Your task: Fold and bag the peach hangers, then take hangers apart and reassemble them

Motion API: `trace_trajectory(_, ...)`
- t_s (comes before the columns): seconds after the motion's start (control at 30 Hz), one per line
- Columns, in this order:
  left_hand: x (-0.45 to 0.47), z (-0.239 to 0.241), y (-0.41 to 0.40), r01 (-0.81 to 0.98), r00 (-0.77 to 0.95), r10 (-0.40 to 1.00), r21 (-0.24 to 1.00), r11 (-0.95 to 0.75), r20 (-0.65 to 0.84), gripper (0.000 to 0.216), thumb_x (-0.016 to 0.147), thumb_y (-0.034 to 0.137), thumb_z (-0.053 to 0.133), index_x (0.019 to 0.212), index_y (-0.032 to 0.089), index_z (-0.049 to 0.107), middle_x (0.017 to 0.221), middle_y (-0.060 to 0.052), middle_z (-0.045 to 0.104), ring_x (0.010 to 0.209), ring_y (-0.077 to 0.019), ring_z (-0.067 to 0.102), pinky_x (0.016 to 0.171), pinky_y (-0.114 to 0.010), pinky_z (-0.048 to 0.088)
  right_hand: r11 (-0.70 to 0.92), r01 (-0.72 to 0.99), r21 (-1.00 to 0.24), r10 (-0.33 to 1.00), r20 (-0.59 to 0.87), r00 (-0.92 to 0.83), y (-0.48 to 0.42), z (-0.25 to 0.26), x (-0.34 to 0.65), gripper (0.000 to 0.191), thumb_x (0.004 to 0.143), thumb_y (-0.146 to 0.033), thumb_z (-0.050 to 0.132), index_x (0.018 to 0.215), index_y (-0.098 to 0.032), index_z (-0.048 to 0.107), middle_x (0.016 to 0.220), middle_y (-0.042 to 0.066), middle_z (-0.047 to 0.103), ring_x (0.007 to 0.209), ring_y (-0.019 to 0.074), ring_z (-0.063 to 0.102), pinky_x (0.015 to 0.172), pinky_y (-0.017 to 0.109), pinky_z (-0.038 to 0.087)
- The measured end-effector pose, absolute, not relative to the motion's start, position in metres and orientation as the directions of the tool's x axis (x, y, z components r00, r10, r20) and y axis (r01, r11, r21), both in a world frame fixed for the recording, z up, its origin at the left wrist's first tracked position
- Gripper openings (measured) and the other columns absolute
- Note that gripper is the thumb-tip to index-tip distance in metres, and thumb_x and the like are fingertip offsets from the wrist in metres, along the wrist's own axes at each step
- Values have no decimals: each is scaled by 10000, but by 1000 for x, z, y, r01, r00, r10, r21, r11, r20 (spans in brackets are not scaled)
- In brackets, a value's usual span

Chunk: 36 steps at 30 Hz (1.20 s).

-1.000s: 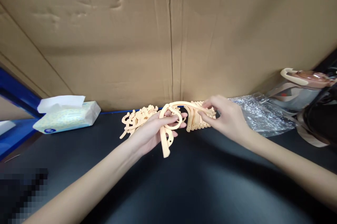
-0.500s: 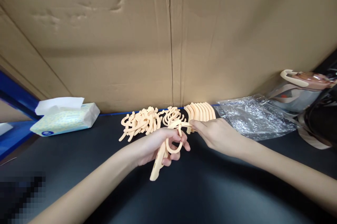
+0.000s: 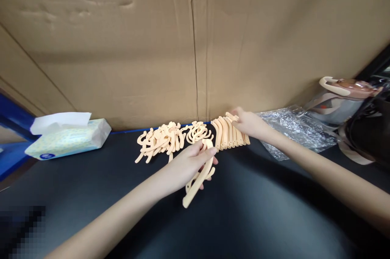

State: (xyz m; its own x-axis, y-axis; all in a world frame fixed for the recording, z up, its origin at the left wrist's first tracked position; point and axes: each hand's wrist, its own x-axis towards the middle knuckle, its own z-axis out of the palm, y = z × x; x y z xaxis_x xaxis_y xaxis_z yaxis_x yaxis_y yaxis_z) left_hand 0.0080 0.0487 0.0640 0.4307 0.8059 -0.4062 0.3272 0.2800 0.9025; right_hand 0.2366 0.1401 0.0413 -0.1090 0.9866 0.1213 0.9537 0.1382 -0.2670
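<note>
My left hand (image 3: 185, 165) is closed round a beige plastic hanger (image 3: 196, 188), whose long flat arm slants down toward the front. Part of the hanger, with its curved pieces, is hidden behind my fingers. Over the row of beige hanger arms (image 3: 224, 133), my right hand (image 3: 248, 123) has its fingers closed at the far end of one arm, whose tip shows beside the fingertips. Left of that row lie a small heap of curved hooks (image 3: 198, 132) and a larger tangled pile of curved beige pieces (image 3: 163, 139).
A tissue pack (image 3: 70, 139) lies at the left on the black table (image 3: 243, 218). Crumpled clear plastic film (image 3: 286, 129) and a clear bottle with a pink lid (image 3: 344, 96) are at the right. A cardboard wall (image 3: 122, 56) rises behind everything.
My right hand has left the hanger and moved up and right to the row of arms. The hanger has turned in my left hand, its long arm now uppermost.
</note>
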Motion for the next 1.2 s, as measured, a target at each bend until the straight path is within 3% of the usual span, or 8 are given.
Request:
trace_trajectory(0.13,8,65,50,264,454,806,922,284,-379,268,842,417,576,805,186,444,829,0,618,568,-102,624,514,-229,507,145,964,-222,987,108,-123,141,40,228,388,831,-299,451,1185,-151,501,895,120,698,835,271,646,667,332,404)
trace_trajectory(0.37,6,69,53,251,416,847,937,242,-330,255,804,353,641,763,176,462,722,31,618,485,-95,608,509,-229,488,173,955,-239,981,125,-146,140,42,223,373,844,-285,449,1194,-169,509,885,101,697,849,281,636,659,335,393)
trace_trajectory(0.53,4,72,54,266,341,888,938,222,-307,198,861,362,521,796,177,495,842,-9,646,594,-132,644,541,-241,480,240,916,-322,968,156,-199,130,53,218,308,905,-348,412,1118,-186,565,773,55,671,758,220,615,648,312,392)
trace_trajectory(0.63,5,69,55,258,295,941,962,87,-164,194,876,368,485,797,190,483,759,15,599,616,-134,616,540,-235,464,351,797,-491,933,114,-341,109,61,206,444,963,-489,278,909,-210,618,656,-3,622,619,139,571,608,261,413)
trace_trajectory(0.7,6,68,56,275,261,965,960,-49,-26,222,875,380,500,759,197,452,656,41,521,576,-111,541,509,-210,431,375,522,-766,867,91,-490,91,65,195,523,959,-544,258,828,-186,615,643,1,594,591,126,542,578,251,420)
trace_trajectory(0.8,7,68,54,290,233,967,942,-167,100,263,874,395,515,726,199,420,623,55,459,541,-86,453,481,-189,389,397,347,-850,814,151,-561,68,69,182,366,898,-515,484,810,-178,597,715,0,588,632,122,526,557,237,399)
trace_trajectory(1.07,2,76,55,297,308,946,934,-197,102,350,852,457,563,681,197,404,588,65,406,477,-71,391,376,-156,347,533,399,-746,832,376,-408,73,86,198,262,913,-428,523,904,-185,620,758,-8,630,650,114,541,553,218,392)
trace_trajectory(1.2,1,73,59,330,308,942,914,-237,133,340,928,451,429,704,196,444,595,55,439,461,-77,379,370,-167,334,657,664,-356,731,516,-447,79,86,209,256,955,-381,465,1012,-184,618,768,6,661,646,127,577,573,236,393)
